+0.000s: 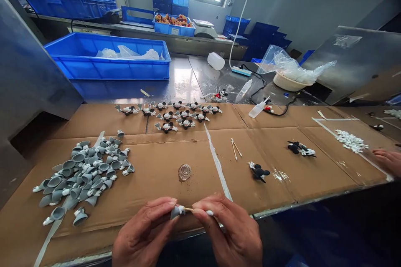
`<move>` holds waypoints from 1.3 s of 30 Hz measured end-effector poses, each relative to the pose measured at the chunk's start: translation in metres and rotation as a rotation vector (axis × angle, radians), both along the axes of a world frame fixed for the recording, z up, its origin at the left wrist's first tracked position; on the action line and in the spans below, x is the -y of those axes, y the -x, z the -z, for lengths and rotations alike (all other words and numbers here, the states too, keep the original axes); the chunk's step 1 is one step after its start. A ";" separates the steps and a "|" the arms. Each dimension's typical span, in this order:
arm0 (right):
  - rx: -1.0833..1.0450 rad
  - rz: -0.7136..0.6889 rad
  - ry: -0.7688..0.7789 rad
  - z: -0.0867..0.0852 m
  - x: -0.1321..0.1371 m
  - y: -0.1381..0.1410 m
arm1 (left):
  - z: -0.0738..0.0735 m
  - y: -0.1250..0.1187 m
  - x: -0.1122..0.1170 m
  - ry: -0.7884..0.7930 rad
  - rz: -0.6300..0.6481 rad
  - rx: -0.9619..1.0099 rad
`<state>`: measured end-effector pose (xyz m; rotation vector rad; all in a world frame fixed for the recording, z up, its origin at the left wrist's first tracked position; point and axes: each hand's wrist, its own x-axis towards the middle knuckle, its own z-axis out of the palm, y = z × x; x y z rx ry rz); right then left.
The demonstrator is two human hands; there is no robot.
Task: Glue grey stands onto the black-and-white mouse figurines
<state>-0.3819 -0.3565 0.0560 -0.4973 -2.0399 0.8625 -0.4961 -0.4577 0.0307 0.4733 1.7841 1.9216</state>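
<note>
My left hand (142,235) pinches a small grey cone-shaped part (176,211) at the near edge of the cardboard-covered table (156,162). My right hand (233,233) pinches a cotton swab (197,210) whose wooden end points into that part. A small clear glass jar (184,172) stands just beyond my hands. A heap of several similar grey parts (84,175) lies to the left. Assembled black-and-white figurines (175,114) stand in rows further back.
Two spare swabs (235,148) and two black figurine pieces (259,172) (300,149) lie to the right. Another person's hand (388,160) rests at the right edge near small white parts (351,141). Squeeze bottles (258,109) and a blue crate (106,56) sit behind.
</note>
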 end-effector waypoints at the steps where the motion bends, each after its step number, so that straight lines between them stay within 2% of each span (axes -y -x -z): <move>1: -0.028 0.016 0.013 -0.001 0.001 -0.001 | -0.001 0.000 0.000 -0.002 -0.001 0.027; 5: -0.099 0.084 0.051 -0.005 -0.001 -0.003 | -0.002 0.003 -0.001 0.008 0.015 0.221; 9: -0.090 0.160 0.114 0.004 -0.016 0.006 | 0.003 0.008 -0.002 0.030 0.045 0.332; 15: -0.029 0.157 0.095 0.025 -0.038 0.026 | 0.011 0.012 -0.002 0.040 0.045 0.358; 25: 0.029 0.131 0.045 0.034 -0.042 0.033 | 0.013 0.013 -0.006 0.029 0.046 0.383; 29: -0.045 0.151 0.135 0.030 -0.037 0.028 | 0.014 0.013 -0.007 0.005 0.046 0.412; 33: -0.108 0.120 0.218 0.018 -0.024 0.019 | 0.017 0.018 -0.007 -0.008 0.086 0.435; 36: -0.086 0.063 0.236 0.009 -0.015 0.013 | 0.018 0.021 -0.006 0.006 0.163 0.450; 39: -0.072 0.031 0.230 0.004 -0.011 0.011 | 0.018 0.020 -0.005 -0.005 0.128 0.452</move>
